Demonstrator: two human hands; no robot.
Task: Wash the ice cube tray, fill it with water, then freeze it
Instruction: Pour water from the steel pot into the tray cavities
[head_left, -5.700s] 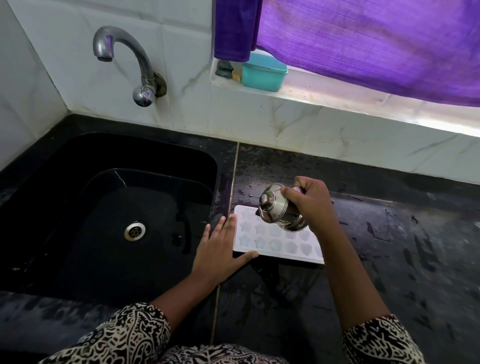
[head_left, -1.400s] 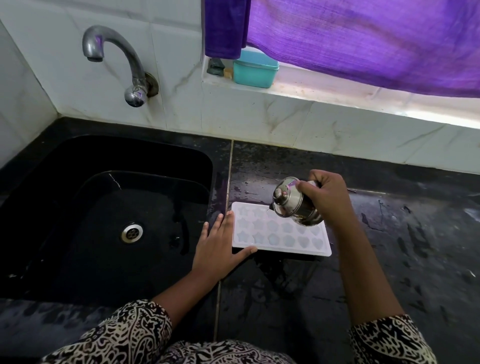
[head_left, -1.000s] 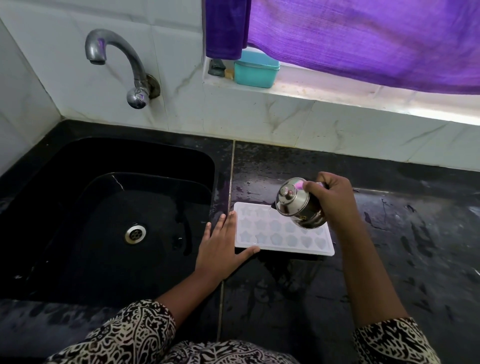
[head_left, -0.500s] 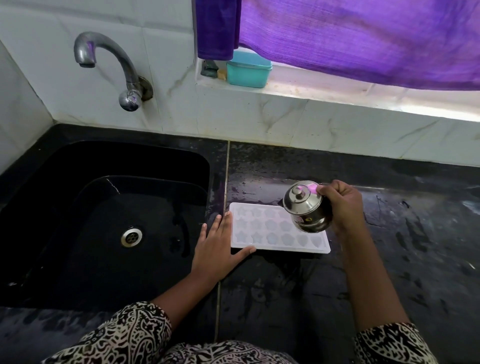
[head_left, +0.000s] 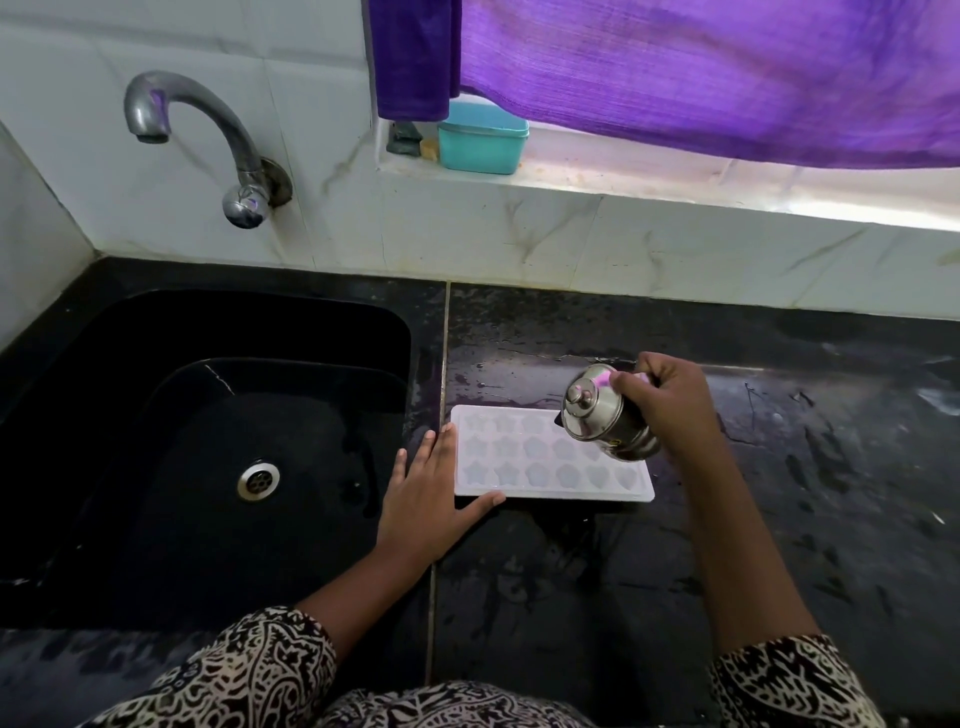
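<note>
Ice cube tray (head_left: 519, 470) filling, beside sink (head_left: 260, 332)
Right hand (head_left: 670, 410) grips tilted steel pot (head_left: 602, 423); left hand (head_left: 428, 493) flat, steadying. Probably light, floppy: carry level by both ends.

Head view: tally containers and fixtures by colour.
White: 1, tray
Steel: 2, jug, tap
Teal: 1, box
Black: 1, sink
Total: 5
</note>
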